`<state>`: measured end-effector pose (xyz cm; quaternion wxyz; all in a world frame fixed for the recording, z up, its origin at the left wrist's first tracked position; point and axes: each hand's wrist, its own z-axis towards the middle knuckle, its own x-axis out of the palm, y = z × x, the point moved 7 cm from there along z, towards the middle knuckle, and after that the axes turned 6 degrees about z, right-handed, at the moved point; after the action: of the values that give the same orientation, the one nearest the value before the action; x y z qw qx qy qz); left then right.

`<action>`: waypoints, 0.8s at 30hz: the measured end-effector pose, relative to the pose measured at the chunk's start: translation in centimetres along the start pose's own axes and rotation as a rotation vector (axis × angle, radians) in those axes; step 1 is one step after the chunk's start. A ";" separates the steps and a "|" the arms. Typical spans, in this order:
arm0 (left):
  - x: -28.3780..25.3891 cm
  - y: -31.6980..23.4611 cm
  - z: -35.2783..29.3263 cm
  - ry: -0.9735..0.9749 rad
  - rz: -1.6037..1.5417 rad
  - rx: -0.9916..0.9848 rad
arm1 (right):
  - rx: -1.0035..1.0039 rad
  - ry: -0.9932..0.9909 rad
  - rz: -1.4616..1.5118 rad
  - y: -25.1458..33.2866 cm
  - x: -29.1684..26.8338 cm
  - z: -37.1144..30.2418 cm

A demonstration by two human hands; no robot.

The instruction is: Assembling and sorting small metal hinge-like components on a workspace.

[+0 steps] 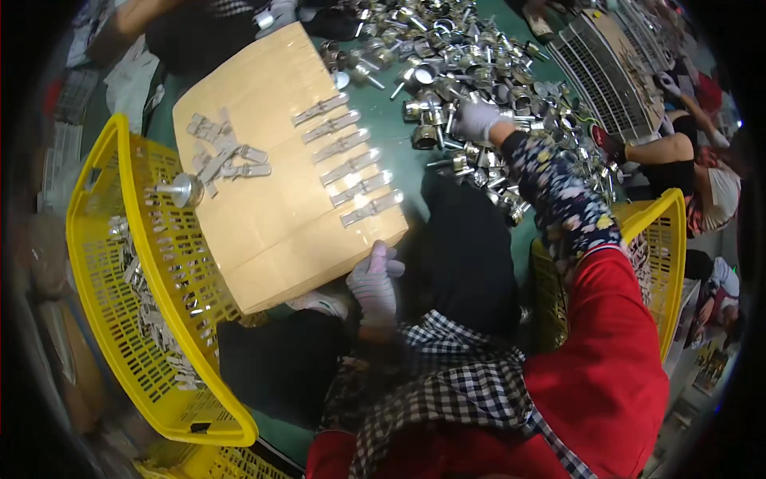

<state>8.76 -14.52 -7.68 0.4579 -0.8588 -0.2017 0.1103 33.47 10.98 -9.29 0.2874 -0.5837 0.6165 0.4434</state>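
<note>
My right hand [477, 121], in a whitish glove, reaches into the heap of shiny metal cups with stems [511, 76]. Its bent fingers close around one metal cup [456, 120], partly hidden by the glove. At the near edge of the tan cardboard [263, 160] is my left hand [373, 286], in a striped glove. Its fingers are curled in, and whatever they hold, if anything, is hidden. A row of flat metal clips [343, 144] lies along the cardboard's right side. More clips [227, 152] are piled loosely at its left, near a single stemmed metal cup [185, 190].
A yellow basket [132, 184] containing metal clips stands close on the left. Another yellow basket [678, 231] is at the right, beside my red sleeve. Other people sit nearby; one bare arm [144, 16] shows at upper left. A grey slatted crate [598, 76] lies beyond the heap.
</note>
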 end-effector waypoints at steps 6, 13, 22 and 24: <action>0.9 1.0 0.2 0.063 0.070 -0.069 | 0.234 0.215 0.340 -5.0 17.8 -1.7; 0.4 0.6 0.0 0.035 0.229 -0.065 | 0.442 0.047 0.550 -6.8 22.0 -3.6; 0.7 0.6 0.3 0.035 -0.042 -0.002 | 0.134 -0.325 1.466 -9.3 7.2 -6.3; -0.3 1.6 1.0 0.042 -0.070 0.017 | -0.067 -0.319 1.647 -4.1 -0.5 -8.7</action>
<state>8.47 -14.73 -9.61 0.4731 -0.8493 -0.2208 0.0779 38.96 3.86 -5.83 -0.0621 0.1146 0.7841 0.6068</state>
